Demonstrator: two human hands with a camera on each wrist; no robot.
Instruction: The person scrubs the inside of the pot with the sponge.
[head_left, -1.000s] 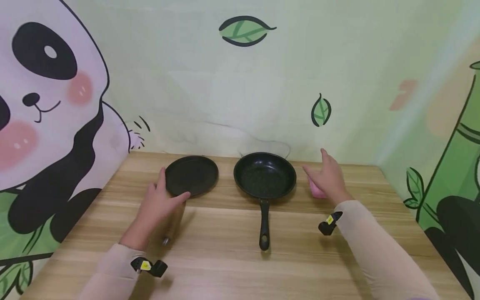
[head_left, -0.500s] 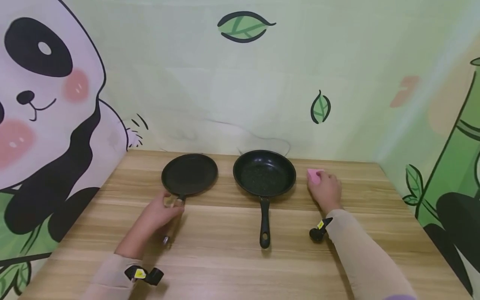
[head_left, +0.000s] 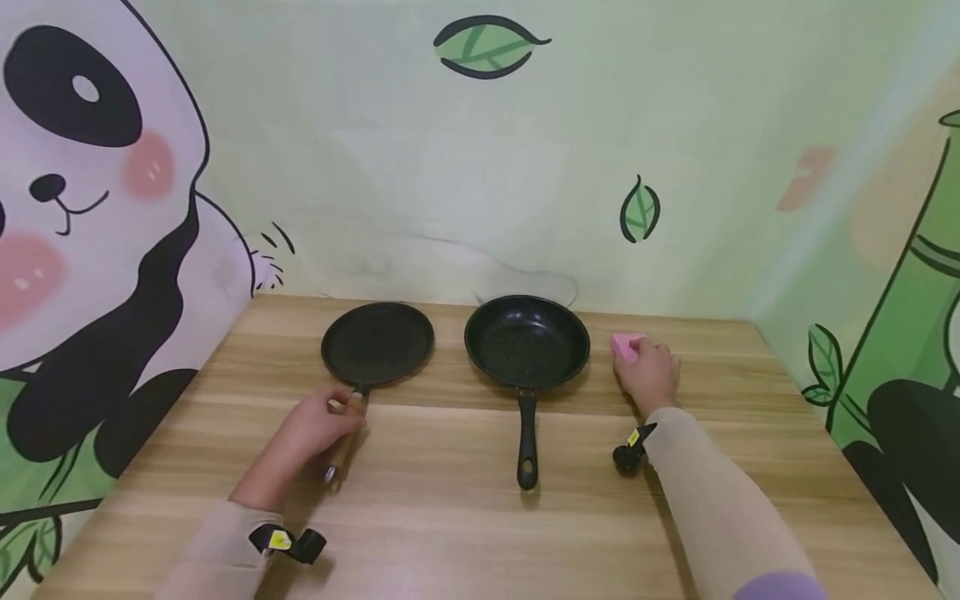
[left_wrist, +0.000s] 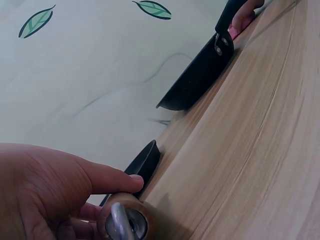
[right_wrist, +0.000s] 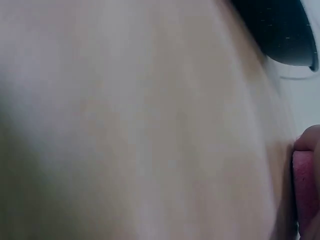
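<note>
Deep pan (head_left: pixel 527 342) on desk (head_left: pixel 450 525), handle toward person. Left of deep pan: flat pan (head_left: pixel 378 343), its wooden grip (head_left: pixel 342 448) grasped by left hand (head_left: pixel 315 427) fingers. Right of deep pan: pink sponge (head_left: pixel 625 347), right hand (head_left: pixel 649 377) fingers pinching it.

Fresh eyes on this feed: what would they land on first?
Probably the big cartoon panda on the wall, at the left of the head view. Then the flat black pan, its wooden handle held by the left hand, and the deeper black pan to its right on the table. Farther right, a pink block stands out in the right hand.
</note>
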